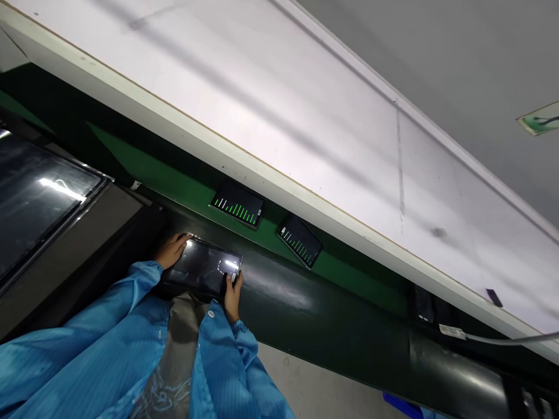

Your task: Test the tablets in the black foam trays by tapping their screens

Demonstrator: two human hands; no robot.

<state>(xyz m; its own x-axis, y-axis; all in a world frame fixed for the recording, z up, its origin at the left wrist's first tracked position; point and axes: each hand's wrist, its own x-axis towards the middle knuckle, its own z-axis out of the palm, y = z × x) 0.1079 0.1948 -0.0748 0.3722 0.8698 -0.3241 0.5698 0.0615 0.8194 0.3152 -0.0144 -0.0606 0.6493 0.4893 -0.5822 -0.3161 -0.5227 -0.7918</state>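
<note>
The left hand (171, 252) and right hand (233, 295) grip opposite ends of a glossy black rectangular display (203, 267) between them; a loosened grip could drop it. Beyond the display lie two black screens (238, 203) with green bars.

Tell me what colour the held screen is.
The held screen is black, with white reflections, seen best in the head view.

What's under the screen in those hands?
Whatever's directly beneath the black screen is covered, so I can't tell. Past its edge, beside the right hand, dark worktop shows.
</note>
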